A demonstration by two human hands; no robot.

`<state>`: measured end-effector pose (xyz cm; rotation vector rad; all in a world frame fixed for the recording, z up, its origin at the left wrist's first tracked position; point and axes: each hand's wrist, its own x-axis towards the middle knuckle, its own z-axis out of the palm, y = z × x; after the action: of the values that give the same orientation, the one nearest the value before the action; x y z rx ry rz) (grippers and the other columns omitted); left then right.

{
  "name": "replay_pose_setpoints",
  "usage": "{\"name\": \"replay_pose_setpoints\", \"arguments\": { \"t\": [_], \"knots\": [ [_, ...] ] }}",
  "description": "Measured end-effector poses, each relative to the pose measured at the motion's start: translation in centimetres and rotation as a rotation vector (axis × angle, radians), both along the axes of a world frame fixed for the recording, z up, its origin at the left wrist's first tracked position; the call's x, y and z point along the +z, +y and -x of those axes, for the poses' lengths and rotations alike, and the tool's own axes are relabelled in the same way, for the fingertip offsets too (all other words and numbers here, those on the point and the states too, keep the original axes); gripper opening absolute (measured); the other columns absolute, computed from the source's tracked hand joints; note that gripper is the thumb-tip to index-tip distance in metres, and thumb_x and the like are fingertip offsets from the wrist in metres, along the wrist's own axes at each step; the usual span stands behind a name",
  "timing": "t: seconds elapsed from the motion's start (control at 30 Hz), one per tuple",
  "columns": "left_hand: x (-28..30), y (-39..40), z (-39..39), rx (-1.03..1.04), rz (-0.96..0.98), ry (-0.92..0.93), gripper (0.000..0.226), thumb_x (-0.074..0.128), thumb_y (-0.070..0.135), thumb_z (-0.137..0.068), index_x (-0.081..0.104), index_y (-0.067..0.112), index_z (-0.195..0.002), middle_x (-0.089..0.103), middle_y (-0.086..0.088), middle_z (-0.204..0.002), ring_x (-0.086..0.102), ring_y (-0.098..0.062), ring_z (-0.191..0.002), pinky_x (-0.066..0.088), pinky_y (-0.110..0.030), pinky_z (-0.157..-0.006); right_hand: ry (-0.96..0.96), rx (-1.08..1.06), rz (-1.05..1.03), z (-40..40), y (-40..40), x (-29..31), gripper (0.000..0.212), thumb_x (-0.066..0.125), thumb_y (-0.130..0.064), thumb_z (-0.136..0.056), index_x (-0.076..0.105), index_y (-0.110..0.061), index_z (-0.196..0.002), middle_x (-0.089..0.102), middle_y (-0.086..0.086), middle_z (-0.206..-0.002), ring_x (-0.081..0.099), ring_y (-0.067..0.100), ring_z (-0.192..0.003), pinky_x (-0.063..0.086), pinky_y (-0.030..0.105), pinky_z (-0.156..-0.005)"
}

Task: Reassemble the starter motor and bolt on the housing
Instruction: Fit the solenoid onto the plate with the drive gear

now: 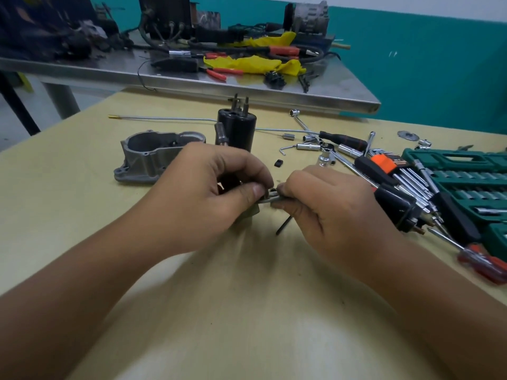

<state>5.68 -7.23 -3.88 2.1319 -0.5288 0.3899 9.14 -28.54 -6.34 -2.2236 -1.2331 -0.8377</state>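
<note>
Forearms: nearest the lens, both coming in from about 6 o'clock and meeting mid-table.
Left hand (216, 185): curled tight, thumb pressed down on top of a small grey metal part (267, 199), so it's pinched shut on that. A dark chunk sits under the palm but I can't tell what it is.
Right hand (326, 198): fingers folded together around the other end of the same part. A thin black hex key (285, 225) pokes out below the knuckles toward 7 o'clock; can't tell if it's gripped or just lying there.
Key relation: the part's long axis runs roughly 9-to-3, bridging the two thumbs. Both hands touch it, neither is clearly nearer.
Housing (149, 156): grey cast aluminium, open side up, at 10 o'clock from the hands, near the left hand and well apart from the right.
Motor body (238, 130): black cylinder standing upright at 12 o'clock, studs sticking up, just behind the left fingers.
Socket set (466, 182): green case at 3 o'clock, loose sockets and hex keys scattered beside it.
My guess: still fiddling with a small internal bit, housing not bolted on yet.
</note>
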Motion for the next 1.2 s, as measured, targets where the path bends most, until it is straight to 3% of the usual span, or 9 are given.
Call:
{"name": "replay_pose_setpoints", "arguments": {
  "t": [0.13,0.33,0.5,0.73,0.97,1.2],
  "knots": [
    [0.0,0.2,0.2,-0.008,-0.055,-0.076,0.015,0.071,0.010,-0.089,0.081,0.019,-0.096,0.075,0.011,-0.086,0.071,-0.007,-0.086,0.057,-0.022,-0.076,0.017,-0.013,-0.021,0.0,0.0,0.0,0.024,0.066,-0.018,-0.096,0.065,0.002,-0.083,0.055,0.011,-0.069,0.050,0.031,-0.057,0.047,0.045,-0.049],
    [0.1,0.3,0.0,0.024,-0.134,-0.099,0.014,0.067,0.015,-0.087,0.079,0.020,-0.093,0.070,0.016,-0.088,0.065,0.003,-0.087,0.045,-0.006,-0.075,0.051,-0.006,-0.023,0.1,-0.1,0.0,0.025,0.065,-0.018,-0.096,0.064,0.002,-0.082,0.055,0.011,-0.069,0.050,0.032,-0.056,0.047,0.045,-0.049],
    [0.2,0.5,0.0,0.056,-0.180,-0.061,0.027,0.076,0.000,-0.088,0.078,0.026,-0.089,0.070,0.017,-0.085,0.064,0.001,-0.085,0.045,-0.009,-0.073,0.059,-0.011,-0.002,0.3,0.0,0.3,0.022,0.067,-0.017,-0.095,0.066,0.002,-0.083,0.057,0.011,-0.071,0.051,0.032,-0.057,0.047,0.045,-0.048],
    [0.6,0.4,0.3,0.008,-0.112,-0.001,0.026,0.075,0.003,-0.089,0.077,0.029,-0.086,0.071,0.013,-0.081,0.065,-0.004,-0.084,0.049,-0.016,-0.067,0.048,-0.013,0.010,0.4,0.1,0.5,0.018,0.069,-0.014,-0.093,0.067,0.000,-0.083,0.057,0.011,-0.070,0.051,0.031,-0.056,0.047,0.045,-0.046],
    [0.7,0.5,0.0,-0.001,-0.135,0.029,0.014,0.076,0.008,-0.090,0.078,0.021,-0.086,0.070,0.012,-0.077,0.064,-0.005,-0.080,0.046,-0.012,-0.066,0.050,-0.011,0.018,0.5,0.1,0.4,0.019,0.068,-0.016,-0.094,0.067,-0.001,-0.083,0.056,0.010,-0.070,0.050,0.031,-0.056,0.047,0.045,-0.047],
    [0.6,1.0,-0.2,0.042,-0.174,0.060,0.016,0.077,0.013,-0.087,0.079,0.028,-0.085,0.068,0.018,-0.075,0.062,-0.002,-0.080,0.041,-0.010,-0.065,0.067,-0.003,0.025,0.4,0.1,0.2,0.019,0.067,-0.017,-0.095,0.067,-0.001,-0.084,0.057,0.010,-0.072,0.051,0.030,-0.058,0.048,0.045,-0.048]
  ]
}}
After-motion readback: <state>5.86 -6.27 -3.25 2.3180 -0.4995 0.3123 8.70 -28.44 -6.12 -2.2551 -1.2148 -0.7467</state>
